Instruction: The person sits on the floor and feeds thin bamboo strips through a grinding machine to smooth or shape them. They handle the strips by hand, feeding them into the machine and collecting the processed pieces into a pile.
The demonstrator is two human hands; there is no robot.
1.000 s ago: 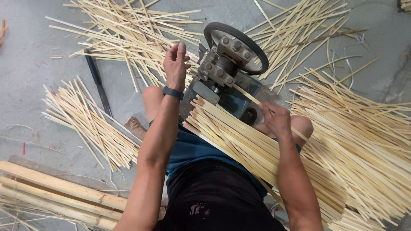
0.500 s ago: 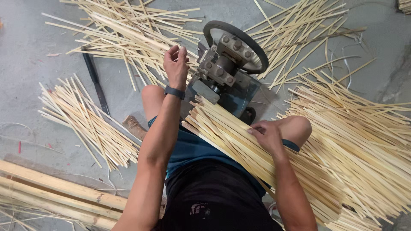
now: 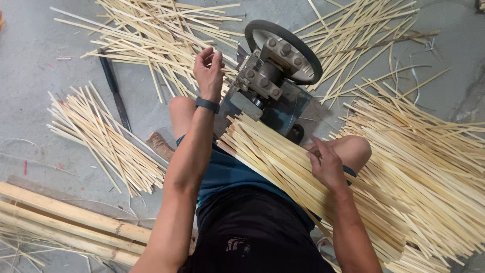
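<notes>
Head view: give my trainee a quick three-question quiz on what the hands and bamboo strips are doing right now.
1. True or false: the left hand rests on the bundle of strips across the lap.
2. Which hand touches that bundle?
3. The wheel belongs to: A) the grey machine, B) a cart, C) a bicycle.

Key: 1 false, it is raised beside the machine, seemingly empty; 2 the right hand; 3 A.
</notes>
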